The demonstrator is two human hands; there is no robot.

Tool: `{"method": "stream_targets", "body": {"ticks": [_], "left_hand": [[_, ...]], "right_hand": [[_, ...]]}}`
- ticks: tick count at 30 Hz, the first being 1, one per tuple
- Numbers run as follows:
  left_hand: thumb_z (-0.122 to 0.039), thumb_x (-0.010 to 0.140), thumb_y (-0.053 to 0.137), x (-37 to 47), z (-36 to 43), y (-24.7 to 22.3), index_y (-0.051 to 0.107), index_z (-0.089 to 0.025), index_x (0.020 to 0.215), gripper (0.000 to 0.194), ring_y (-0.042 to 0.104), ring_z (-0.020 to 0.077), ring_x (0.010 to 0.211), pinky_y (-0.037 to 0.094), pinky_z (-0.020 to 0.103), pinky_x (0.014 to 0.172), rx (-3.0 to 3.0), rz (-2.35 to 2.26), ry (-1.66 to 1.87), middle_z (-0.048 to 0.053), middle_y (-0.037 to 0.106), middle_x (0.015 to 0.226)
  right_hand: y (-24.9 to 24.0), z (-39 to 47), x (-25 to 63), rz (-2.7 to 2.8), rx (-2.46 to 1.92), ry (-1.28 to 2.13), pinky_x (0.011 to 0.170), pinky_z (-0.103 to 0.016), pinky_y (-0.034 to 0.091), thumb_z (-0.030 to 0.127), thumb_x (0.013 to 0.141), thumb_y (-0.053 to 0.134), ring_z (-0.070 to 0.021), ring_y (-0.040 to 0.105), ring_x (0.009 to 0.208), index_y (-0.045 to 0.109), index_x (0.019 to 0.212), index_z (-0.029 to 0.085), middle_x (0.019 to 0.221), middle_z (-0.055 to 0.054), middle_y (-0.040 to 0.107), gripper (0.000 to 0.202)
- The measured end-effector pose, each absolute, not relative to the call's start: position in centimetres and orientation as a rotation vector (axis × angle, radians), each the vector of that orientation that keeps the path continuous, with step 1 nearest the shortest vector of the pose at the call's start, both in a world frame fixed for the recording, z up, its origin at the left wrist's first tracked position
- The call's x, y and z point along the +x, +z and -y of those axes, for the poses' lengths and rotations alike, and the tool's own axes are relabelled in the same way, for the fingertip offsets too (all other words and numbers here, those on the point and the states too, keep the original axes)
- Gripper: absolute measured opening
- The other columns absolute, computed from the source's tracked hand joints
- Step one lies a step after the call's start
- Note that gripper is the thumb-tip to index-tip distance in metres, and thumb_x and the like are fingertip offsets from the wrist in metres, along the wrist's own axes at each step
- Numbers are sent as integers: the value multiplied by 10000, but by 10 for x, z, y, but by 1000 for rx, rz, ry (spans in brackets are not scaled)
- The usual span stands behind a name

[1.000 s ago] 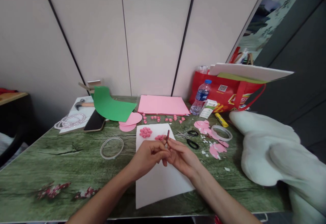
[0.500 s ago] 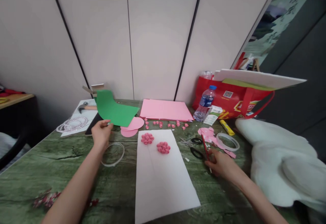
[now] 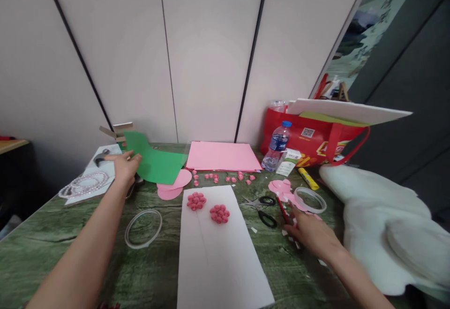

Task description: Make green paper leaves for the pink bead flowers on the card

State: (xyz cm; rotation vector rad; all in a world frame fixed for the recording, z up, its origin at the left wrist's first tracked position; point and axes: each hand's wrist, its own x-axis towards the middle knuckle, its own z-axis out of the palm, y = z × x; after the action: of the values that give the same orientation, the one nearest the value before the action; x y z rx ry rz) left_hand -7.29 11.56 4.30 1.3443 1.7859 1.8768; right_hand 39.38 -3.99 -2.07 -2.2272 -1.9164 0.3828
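One green sheet point(image 3: 160, 166) spreads toward three o'clock from left hand point(image 3: 123, 169), which overlaps its left edge; hold cannot be told. Red stick point(image 3: 281, 208), long axis eleven-to-five, over tabletop point(image 3: 147, 276), at ten o'clock from right hand point(image 3: 312, 234), nearer one; whether grasped, unclear.

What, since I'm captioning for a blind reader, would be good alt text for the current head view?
A person's left hand is at the left edge of a green sheet, and the right hand is at a slim red stick. Between them, a white sheet bears two pink clusters, with scissors to its right on the green tabletop.
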Motion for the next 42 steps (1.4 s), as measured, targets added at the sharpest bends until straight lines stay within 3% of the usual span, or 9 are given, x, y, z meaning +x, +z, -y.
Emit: {"method": "stream_targets", "body": {"ticks": [5, 10, 15, 18, 22, 24, 29, 36, 42], "left_hand": [[-212, 756, 625, -20, -82, 68, 626, -191, 1050, 294, 602, 189, 1047, 474, 332, 944, 1675, -1545, 1936, 44, 609, 1180], [-183, 739, 639, 28, -30, 92, 635, -212, 892, 156, 646, 195, 946, 511, 410, 881, 2299, -1131, 2205, 19, 685, 1042], [-134, 615, 765, 29, -16, 87, 586, -227, 872, 326, 683, 204, 804, 545, 404, 791, 2344, -479, 2294, 24, 716, 890], [-211, 602, 798, 17, -18, 80, 585, -243, 981, 436, 684, 215, 802, 540, 413, 800, 2322, -515, 2254, 35, 710, 887], [-196, 707, 711, 4, -19, 77, 679, -243, 878, 180, 660, 200, 872, 514, 397, 861, 2537, -762, 2147, 43, 693, 1003], [-197, 718, 700, 2, -21, 80, 700, -257, 866, 160, 628, 209, 974, 498, 389, 893, 2530, -837, 2054, 43, 649, 1127], [-322, 646, 758, 13, -27, 87, 719, -212, 884, 265, 367, 306, 1300, 473, 358, 940, 2077, -1039, 1770, 58, 205, 1521], [-292, 555, 808, 17, -35, 92, 719, -174, 834, 316, 624, 288, 1028, 494, 394, 911, 1650, -1124, 1410, 105, 710, 1009], [-235, 596, 794, 13, -43, 87, 691, -176, 956, 379, 648, 262, 996, 508, 363, 902, 1497, -1006, 1324, 90, 719, 1020]], "right_hand": [[7, 26, 352, 1782, -1686, 672, 639, -311, 488, 365, 849, 493, -203, 651, 722, 399, 1189, 176, 825, -67, 676, 399], [48, 11, 303, 1411, -785, 1228, 752, -410, 525, 302, 698, 735, -206, 664, 837, -17, 1413, 340, 1080, -78, 627, 1039], [77, 6, 284, 1339, -600, 1008, 664, -379, 559, 293, 562, 836, -218, 662, 732, 41, 1431, 371, 982, -32, 656, 1180], [82, 3, 284, 1326, -506, 930, 555, -311, 550, 225, 547, 842, -177, 629, 601, 159, 1413, 388, 764, 32, 636, 1115], [77, -8, 287, 1421, -591, 980, 533, -273, 531, 203, 568, 815, -156, 625, 588, 598, 1102, 289, 706, 23, 642, 583], [73, -15, 286, 1427, -699, 958, 467, -255, 498, 228, 572, 808, -153, 611, 526, 661, 952, 226, 609, 19, 640, 408], [66, -30, 271, 1264, -764, 802, 441, -250, 452, 292, 564, 803, -121, 549, 448, 670, 873, 199, 558, 36, 613, 349], [60, -50, 267, 1169, -805, 608, 436, -225, 374, 274, 584, 778, -86, 443, 432, 662, 680, 193, 494, 57, 545, 171], [58, -58, 270, 1239, -833, 590, 460, -229, 384, 271, 591, 765, -102, 484, 478, 664, 593, 188, 558, 21, 615, 131]]}}
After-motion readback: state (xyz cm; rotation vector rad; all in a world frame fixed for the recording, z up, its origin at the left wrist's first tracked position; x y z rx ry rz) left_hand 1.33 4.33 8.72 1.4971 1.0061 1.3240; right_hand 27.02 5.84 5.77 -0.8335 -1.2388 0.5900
